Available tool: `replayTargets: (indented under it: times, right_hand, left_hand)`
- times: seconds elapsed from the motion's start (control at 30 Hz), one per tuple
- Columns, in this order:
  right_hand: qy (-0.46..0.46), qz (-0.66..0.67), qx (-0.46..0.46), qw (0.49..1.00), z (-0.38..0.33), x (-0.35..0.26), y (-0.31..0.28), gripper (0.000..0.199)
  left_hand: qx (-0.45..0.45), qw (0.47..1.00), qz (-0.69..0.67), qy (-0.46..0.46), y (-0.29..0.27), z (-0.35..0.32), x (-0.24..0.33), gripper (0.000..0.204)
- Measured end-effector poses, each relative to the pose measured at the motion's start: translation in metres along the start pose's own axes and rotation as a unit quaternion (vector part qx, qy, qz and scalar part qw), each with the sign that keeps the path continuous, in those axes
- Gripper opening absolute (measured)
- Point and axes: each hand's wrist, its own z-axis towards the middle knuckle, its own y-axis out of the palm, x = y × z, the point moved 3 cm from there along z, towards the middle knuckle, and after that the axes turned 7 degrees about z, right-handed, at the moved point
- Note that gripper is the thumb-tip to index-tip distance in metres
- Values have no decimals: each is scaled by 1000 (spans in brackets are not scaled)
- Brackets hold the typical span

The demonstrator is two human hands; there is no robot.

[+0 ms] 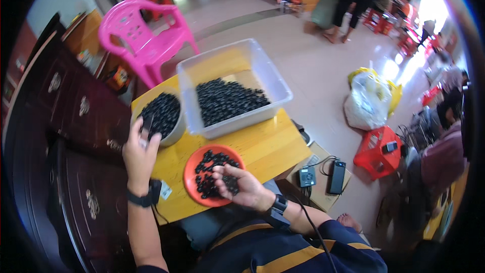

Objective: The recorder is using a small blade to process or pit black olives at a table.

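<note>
My right hand is palm up with its fingers curled around a small heap of shiny black bead-like pieces. It is over the right side of an orange-red plate that has more such pieces scattered on it. At the near left edge of a round pale tub is my left hand, thumb and forefinger apart. I see no piece clearly between them. Black pieces fill the tub. Beside it, a large translucent bin holds a broad pile of them.
The yellow table carries the containers. A dark cabinet borders it on the left, and a pink chair is behind. To the right are a carton with two devices, a red stool and a bag. Other people are farther off.
</note>
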Motion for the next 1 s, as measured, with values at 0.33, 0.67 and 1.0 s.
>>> replayTargets:
  times: [0.33, 0.67, 1.0]
  right_hand:
    - [-15, 74, -11, 997, -3, -11, 7, 30]
    - [-9, 95, -34, 995, -17, -7, 11, 25]
    - [15, 39, -26, 999, -10, -1, 5, 22]
  left_hand:
    - [-258, 964, -50, 22, 60, -115, 108, 30]
    - [-226, 972, -17, 61, 67, -132, 117, 19]
    - [-147, 982, -117, 0, 59, -133, 103, 14]
